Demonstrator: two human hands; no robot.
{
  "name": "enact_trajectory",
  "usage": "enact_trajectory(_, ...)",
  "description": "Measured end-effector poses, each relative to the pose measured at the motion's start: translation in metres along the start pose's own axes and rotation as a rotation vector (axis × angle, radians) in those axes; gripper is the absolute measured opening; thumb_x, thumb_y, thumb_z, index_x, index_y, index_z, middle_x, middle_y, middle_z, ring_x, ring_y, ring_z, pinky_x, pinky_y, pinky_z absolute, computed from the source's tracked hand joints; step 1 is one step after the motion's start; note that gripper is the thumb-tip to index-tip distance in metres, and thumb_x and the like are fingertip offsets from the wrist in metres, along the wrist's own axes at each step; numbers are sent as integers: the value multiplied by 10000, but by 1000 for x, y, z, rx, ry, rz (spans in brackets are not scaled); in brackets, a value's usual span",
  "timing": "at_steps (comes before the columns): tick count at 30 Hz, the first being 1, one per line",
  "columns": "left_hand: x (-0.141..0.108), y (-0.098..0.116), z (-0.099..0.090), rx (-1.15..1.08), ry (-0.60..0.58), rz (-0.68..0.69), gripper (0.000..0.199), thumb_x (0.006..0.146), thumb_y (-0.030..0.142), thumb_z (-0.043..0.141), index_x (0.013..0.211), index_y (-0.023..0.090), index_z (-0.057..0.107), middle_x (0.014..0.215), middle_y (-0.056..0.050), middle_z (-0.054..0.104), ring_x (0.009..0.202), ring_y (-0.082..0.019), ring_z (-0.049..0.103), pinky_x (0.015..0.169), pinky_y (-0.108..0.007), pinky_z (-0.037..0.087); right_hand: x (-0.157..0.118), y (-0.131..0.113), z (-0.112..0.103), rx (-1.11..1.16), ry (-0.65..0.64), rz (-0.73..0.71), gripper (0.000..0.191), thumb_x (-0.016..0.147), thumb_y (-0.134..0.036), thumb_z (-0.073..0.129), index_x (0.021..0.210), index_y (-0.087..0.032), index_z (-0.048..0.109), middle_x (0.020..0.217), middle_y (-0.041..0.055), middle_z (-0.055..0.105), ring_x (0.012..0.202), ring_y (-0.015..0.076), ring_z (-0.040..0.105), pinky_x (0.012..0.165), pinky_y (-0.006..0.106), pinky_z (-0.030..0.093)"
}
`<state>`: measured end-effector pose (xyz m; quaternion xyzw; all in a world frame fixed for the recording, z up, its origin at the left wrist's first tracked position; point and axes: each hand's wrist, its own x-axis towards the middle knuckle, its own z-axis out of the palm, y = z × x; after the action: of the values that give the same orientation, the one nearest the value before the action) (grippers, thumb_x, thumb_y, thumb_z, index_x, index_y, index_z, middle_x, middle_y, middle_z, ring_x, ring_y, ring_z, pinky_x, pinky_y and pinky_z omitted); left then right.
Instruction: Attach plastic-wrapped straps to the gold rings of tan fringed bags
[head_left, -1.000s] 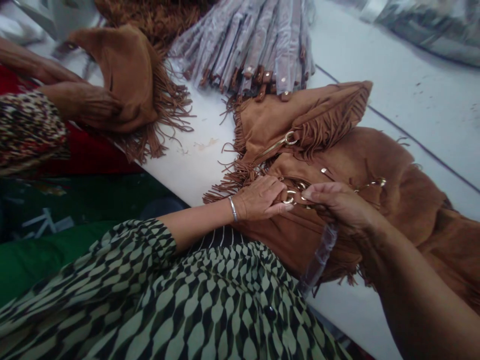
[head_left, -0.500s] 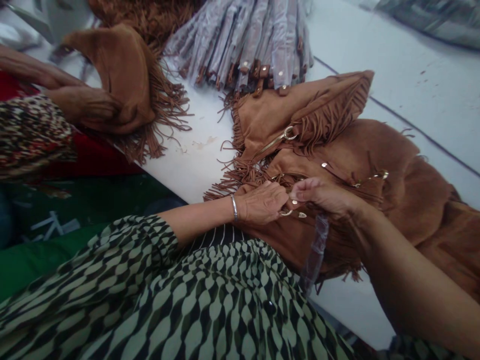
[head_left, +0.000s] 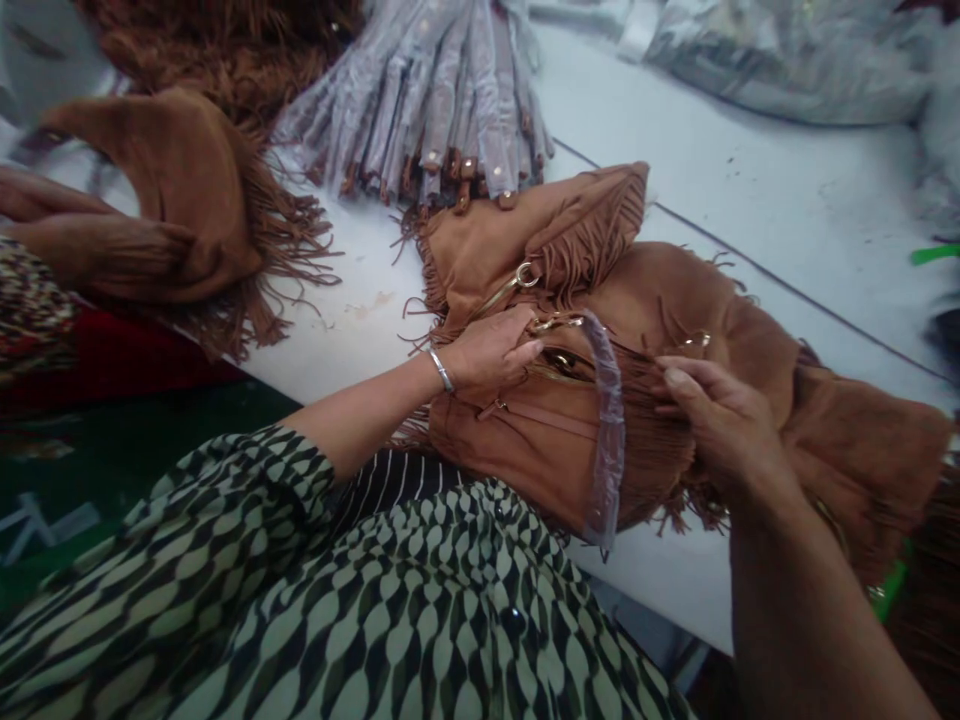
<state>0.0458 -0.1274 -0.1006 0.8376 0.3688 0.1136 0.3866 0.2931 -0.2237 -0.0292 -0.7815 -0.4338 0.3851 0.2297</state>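
A brown suede fringed bag (head_left: 559,475) lies on the table in front of me, its zipped pocket facing up. My left hand (head_left: 495,350) is closed at the bag's upper edge, gripping it beside the gold metal hardware (head_left: 556,322). From that hardware a plastic-wrapped strap (head_left: 609,430) curves down across the bag. At the bag's right side, my right hand (head_left: 724,415) has thumb and forefinger pinched at the fringe (head_left: 651,405). Its other fingers are curled and partly hidden.
More brown fringed bags (head_left: 690,290) lie behind and to the right. A bundle of plastic-wrapped straps (head_left: 442,110) is at the back. To the left, a co-worker's hands (head_left: 97,245) hold another brown fringed bag (head_left: 199,190). Grey plastic-wrapped material (head_left: 795,60) sits far right on the white table (head_left: 600,110).
My hands have moved apart from the gold hardware where they met; the right is now over the fringe. The wrapped strap now lies across the bag from its upper edge. The view shifted right.
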Motion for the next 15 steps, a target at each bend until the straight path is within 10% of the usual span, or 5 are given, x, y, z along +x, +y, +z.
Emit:
enact_trajectory(8,50,1,-38,92,-136,137,292,892,351,410,986,105,536,893,-67,582,823,-180,542,788,-315,433,-20,20,33,146,-208,188,246,645,-376,699,627,-182,550,484,-59,454,434,88,374,424,217,268)
enact_trajectory(15,45,19,-62,371,299,172,408,897,348,438,1224,103,443,1178,-141,515,1165,-291,451,997,-478,342,-6,-21,43,603,-270,321,158,601,-239,656,631,-175,515,460,-48,482,356,67,375,348,194,271)
